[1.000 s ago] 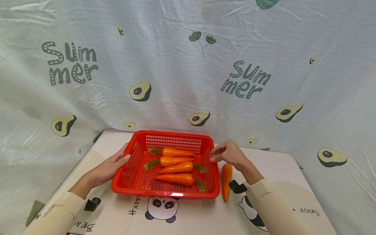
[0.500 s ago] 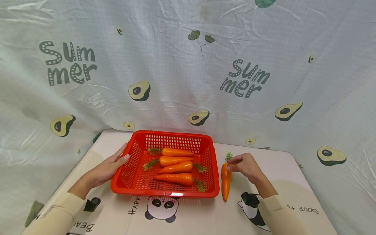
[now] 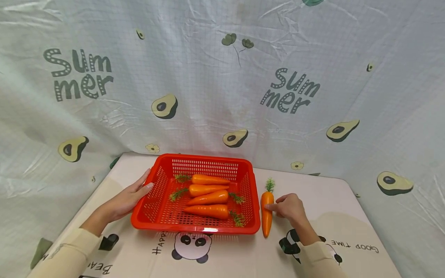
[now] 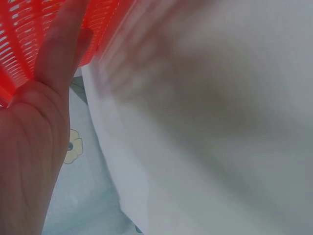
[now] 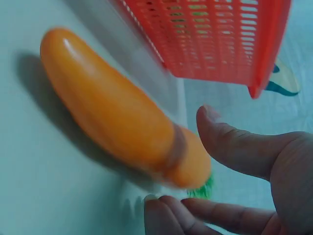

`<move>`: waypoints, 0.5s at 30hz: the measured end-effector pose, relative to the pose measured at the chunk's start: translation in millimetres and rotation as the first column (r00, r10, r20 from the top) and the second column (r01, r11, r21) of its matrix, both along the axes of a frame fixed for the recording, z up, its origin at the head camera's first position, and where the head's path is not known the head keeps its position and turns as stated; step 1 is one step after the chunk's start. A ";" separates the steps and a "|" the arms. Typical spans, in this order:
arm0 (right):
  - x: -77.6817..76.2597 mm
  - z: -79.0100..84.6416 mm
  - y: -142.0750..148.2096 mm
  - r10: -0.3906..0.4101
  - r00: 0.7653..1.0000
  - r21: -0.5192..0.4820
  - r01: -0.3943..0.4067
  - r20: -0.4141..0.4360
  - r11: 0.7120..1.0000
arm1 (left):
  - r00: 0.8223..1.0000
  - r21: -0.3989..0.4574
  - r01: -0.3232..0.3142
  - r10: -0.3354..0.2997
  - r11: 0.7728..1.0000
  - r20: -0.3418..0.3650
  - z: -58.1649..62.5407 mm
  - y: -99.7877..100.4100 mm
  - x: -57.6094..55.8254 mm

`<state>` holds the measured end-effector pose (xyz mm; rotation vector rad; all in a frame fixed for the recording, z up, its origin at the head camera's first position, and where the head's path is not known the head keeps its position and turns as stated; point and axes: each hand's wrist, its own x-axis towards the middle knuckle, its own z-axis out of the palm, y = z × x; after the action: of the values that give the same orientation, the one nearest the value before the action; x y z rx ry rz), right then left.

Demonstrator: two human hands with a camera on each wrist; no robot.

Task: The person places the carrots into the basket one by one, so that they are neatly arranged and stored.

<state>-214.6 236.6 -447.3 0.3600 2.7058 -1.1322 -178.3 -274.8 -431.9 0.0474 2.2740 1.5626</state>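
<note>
A red plastic basket with slotted walls holds several orange carrots with green tops, lying crosswise. Against its left side rests my left hand, fingers straight and thumb at the rim; the left wrist view shows the hand against the slotted wall. Another carrot lies on the table just right of the basket, its leafy top pointing away. My right hand is beside that carrot. In the right wrist view its thumb and fingers straddle the carrot's thick end, not closed round it.
The table has a pale cover printed with pandas and lettering. Behind and at both sides hangs a white curtain with avocado and "summer" prints. The basket's right wall stands close to the loose carrot.
My right hand has moved from the basket's right rim over to the loose carrot, then toward me along it, uncovering its green top. The left hand and basket have stayed put.
</note>
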 end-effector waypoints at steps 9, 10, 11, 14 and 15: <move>-2.8 -9.0 -11.5 -0.013 1.000 0.003 0.013 0.013 1.000 | 1.000 -0.003 -0.010 0.010 1.000 -0.002 -1.5 0.6 -0.4; -3.6 -9.9 -11.2 -0.013 1.000 -0.010 0.013 0.018 1.000 | 1.000 -0.005 -0.011 0.011 1.000 -0.002 -1.7 0.6 -0.4; -4.2 -10.3 -10.8 -0.011 1.000 -0.023 0.011 0.023 1.000 | 1.000 -0.004 -0.012 0.012 1.000 0.000 -1.8 0.6 -0.4; -5.6 -11.0 -9.1 -0.005 0.999 -0.061 0.007 0.032 0.998 | 1.000 -0.002 -0.014 0.014 1.000 0.005 -1.8 0.0 -0.2; -6.0 -11.2 -8.3 -0.002 0.999 -0.073 0.005 0.033 0.997 | 1.000 -0.002 -0.014 0.014 1.000 0.006 -1.7 -0.2 -0.1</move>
<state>-220.6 228.3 -458.5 0.3690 2.6280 -1.2114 -178.4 -275.0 -433.6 0.0272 2.2758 1.5657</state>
